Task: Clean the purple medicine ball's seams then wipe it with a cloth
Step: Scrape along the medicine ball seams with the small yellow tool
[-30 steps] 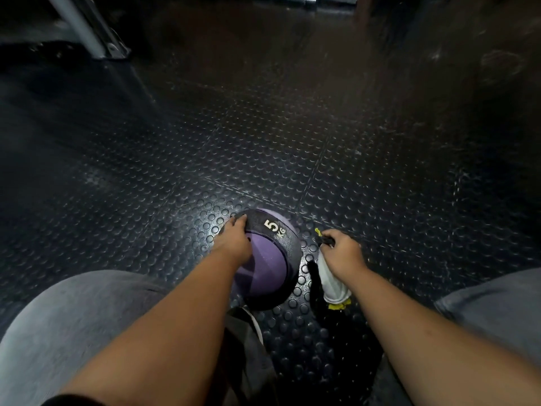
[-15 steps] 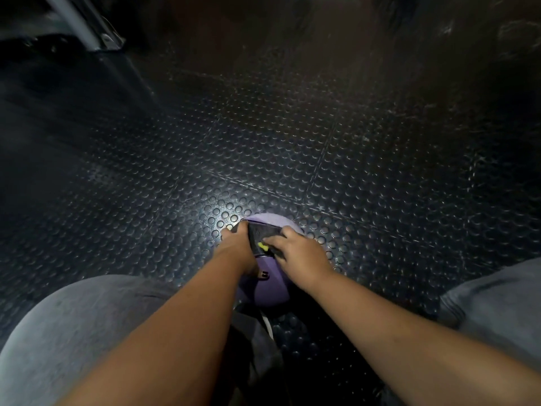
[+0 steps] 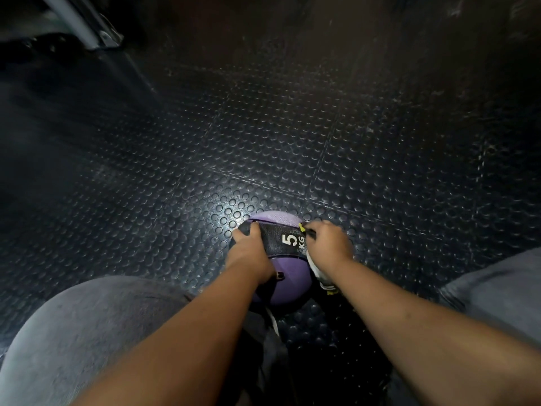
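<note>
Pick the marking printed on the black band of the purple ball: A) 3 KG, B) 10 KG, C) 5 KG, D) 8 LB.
C: the black band of the purple medicine ball reads 5 KG, between the left hand and the right hand holding a brush.

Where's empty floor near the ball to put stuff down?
Free: the floor beyond the ball, up to the metal post, and the strip right of the right hand, before the right knee. Crowded: between it and the left knee, where the left hand grips the ball and the right hand holds a brush.
</note>
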`<action>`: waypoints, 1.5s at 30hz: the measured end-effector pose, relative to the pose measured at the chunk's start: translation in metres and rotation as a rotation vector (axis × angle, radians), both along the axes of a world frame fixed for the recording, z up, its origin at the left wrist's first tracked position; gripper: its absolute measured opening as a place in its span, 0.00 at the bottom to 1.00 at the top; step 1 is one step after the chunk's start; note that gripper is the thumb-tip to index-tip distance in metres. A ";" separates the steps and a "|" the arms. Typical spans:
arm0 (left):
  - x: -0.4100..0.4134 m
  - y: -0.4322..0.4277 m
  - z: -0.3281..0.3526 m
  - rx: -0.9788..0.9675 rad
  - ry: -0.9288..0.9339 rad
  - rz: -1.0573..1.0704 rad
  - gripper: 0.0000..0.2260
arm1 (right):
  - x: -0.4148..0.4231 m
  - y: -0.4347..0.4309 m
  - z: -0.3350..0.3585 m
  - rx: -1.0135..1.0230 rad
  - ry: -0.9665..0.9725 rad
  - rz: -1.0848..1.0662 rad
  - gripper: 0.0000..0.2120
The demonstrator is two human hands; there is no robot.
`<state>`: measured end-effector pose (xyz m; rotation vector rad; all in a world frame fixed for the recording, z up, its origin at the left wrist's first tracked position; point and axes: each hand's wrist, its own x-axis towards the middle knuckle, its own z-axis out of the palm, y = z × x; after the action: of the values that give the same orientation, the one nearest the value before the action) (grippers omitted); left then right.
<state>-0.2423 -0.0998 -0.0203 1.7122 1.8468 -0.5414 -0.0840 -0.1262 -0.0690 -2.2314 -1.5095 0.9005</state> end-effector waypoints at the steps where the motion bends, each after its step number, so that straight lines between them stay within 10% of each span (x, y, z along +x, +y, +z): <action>1: 0.002 -0.002 -0.001 0.003 0.006 0.001 0.52 | -0.002 0.000 0.002 0.018 -0.010 0.027 0.15; 9: 0.007 -0.006 0.001 0.039 0.014 -0.027 0.42 | -0.036 -0.001 0.027 0.121 -0.070 0.360 0.16; 23: 0.007 -0.008 0.003 0.017 0.016 0.003 0.50 | 0.010 -0.023 -0.006 -0.057 0.099 -0.139 0.12; 35: 0.006 -0.005 -0.003 0.058 -0.023 -0.027 0.39 | -0.041 0.010 0.033 0.056 -0.016 0.359 0.11; 45: 0.009 -0.007 0.003 0.041 -0.034 -0.012 0.47 | -0.018 -0.001 0.015 0.050 0.014 0.051 0.17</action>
<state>-0.2331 -0.1064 -0.0170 1.7496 1.8373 -0.4796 -0.1022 -0.1271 -0.0537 -2.1567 -1.5714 0.8810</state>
